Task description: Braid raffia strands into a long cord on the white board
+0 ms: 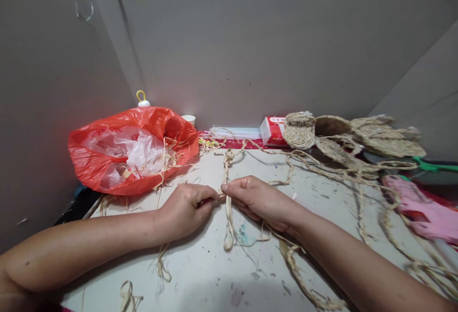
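A pale braided straw cord (226, 171) runs up and down the table in front of me, with a looped, loose-stranded end (229, 223) hanging below my fingers. My right hand (259, 201) pinches the cord at its middle, thumb and forefinger pressed together. From the left, my left hand (189, 210) is closed in a pinch at a thin straw strand beside the same spot; the strand is mostly hidden by the fingertips. More braided cord (300, 274) lies under and beside my right forearm.
A red plastic bag (107, 178) with clear plastic and straw scraps stands at left. Behind are a paper cup (189, 119) and a red-and-white tissue pack (272, 130). Woven straw pieces (388, 136) and a pink plastic item (425, 212) lie at right, with long cords across the table (211, 274).
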`<state>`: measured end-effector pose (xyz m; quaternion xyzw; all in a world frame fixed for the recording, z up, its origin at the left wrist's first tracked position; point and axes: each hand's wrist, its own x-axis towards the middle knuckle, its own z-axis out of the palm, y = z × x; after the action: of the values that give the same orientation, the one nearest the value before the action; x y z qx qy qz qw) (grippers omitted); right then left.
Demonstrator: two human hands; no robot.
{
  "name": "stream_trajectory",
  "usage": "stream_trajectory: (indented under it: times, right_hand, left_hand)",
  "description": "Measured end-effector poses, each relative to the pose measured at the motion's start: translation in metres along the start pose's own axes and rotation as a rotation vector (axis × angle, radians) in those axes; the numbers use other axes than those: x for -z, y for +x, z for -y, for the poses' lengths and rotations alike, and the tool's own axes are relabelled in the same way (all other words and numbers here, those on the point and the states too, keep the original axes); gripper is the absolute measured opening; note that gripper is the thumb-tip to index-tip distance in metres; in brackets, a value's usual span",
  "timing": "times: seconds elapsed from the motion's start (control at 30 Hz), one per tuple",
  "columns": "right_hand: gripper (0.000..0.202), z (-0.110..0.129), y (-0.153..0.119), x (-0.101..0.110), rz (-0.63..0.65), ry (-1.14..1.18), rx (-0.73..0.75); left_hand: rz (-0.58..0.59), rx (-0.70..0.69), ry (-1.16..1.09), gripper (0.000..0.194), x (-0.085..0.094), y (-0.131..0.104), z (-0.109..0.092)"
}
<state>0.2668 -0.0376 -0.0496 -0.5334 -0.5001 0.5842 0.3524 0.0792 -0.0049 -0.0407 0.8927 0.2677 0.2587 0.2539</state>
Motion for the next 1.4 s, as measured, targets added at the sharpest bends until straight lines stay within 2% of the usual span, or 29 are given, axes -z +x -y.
stream_trajectory:
  times: [0.2, 0.27, 0.33, 0.4, 0.47, 0.5, 0.53, 0.6, 0.67, 0.73, 0.77, 0.83, 0.9, 0.97, 1.0, 1.07, 1.13, 1.2, 1.3, 1.4]
  right_hand:
    - [0.030, 0.001, 0.000, 0.000, -0.046, -0.080, -0.032]
    - [0.029, 0.002, 0.000, 0.000, -0.061, -0.098, -0.035]
    - [0.028, 0.002, 0.000, 0.000, -0.071, -0.116, -0.036]
    - [0.027, 0.002, 0.000, -0.001, -0.078, -0.131, -0.037]
    - [0.027, 0.002, 0.000, -0.001, -0.083, -0.141, -0.037]
    - [0.027, 0.002, 0.000, -0.001, -0.086, -0.146, -0.037]
    - [0.027, 0.001, 0.000, -0.001, -0.089, -0.151, -0.036]
    - [0.027, 0.000, 0.000, -0.001, -0.091, -0.162, -0.033]
    - [0.027, -0.001, 0.000, -0.001, -0.089, -0.171, -0.026]
    - [0.028, -0.001, 0.000, -0.002, -0.083, -0.176, -0.014]
    - [0.028, -0.001, 0.000, -0.002, -0.080, -0.175, -0.005]
    - [0.030, 0.001, -0.001, -0.001, -0.073, -0.165, 0.015]
    - [0.032, 0.003, -0.002, -0.001, -0.064, -0.145, 0.036]
    - [0.033, 0.005, -0.003, 0.000, -0.048, -0.122, 0.053]
    - [0.033, 0.006, -0.003, 0.000, -0.039, -0.111, 0.059]
    - [0.033, 0.006, -0.003, 0.001, -0.025, -0.095, 0.062]
    - [0.033, 0.005, -0.003, 0.001, -0.030, -0.086, 0.058]
    - [0.032, 0.004, -0.002, 0.000, -0.047, -0.084, 0.051]
    - [0.032, 0.003, -0.002, -0.001, -0.057, -0.088, 0.044]
    - [0.033, 0.002, -0.003, -0.001, -0.051, -0.089, 0.043]
  left_hand:
    - [0.008, 0.031, -0.060, 0.027, -0.001, -0.002, -0.003]
    - [0.026, 0.154, -0.120, 0.023, 0.005, -0.004, -0.005]
    - [0.081, 0.366, -0.207, 0.020, 0.017, -0.004, -0.003]
    - [0.164, 0.564, -0.274, 0.019, 0.035, -0.003, 0.003]
    - [0.254, 0.640, -0.233, 0.019, 0.057, -0.002, 0.010]
    - [0.303, 0.628, -0.166, 0.019, 0.067, -0.001, 0.013]
    - [0.289, 0.582, -0.051, 0.020, 0.076, 0.000, 0.015]
    - [0.111, 0.384, 0.209, 0.022, 0.089, 0.000, 0.010]
    - [-0.131, 0.140, 0.360, 0.026, 0.092, 0.002, -0.004]
    - [-0.274, -0.006, 0.303, 0.031, 0.084, 0.007, -0.023]
    - [-0.253, 0.032, 0.199, 0.033, 0.077, 0.011, -0.031]
    - [-0.127, 0.123, -0.046, 0.039, 0.058, 0.020, -0.043]
    - [0.105, 0.294, -0.162, 0.040, 0.039, 0.029, -0.044]
    - [0.305, 0.495, -0.311, 0.030, 0.022, 0.035, -0.038]
    - [0.373, 0.572, -0.411, 0.027, 0.015, 0.036, -0.034]
    - [0.417, 0.643, -0.578, 0.032, 0.005, 0.034, -0.026]
    - [0.366, 0.608, -0.629, 0.035, 0.000, 0.030, -0.020]
    - [0.303, 0.506, -0.579, 0.032, -0.002, 0.024, -0.017]
    - [0.271, 0.351, -0.433, 0.026, -0.003, 0.019, -0.014]
    - [0.249, 0.256, -0.209, 0.026, -0.006, 0.017, -0.010]
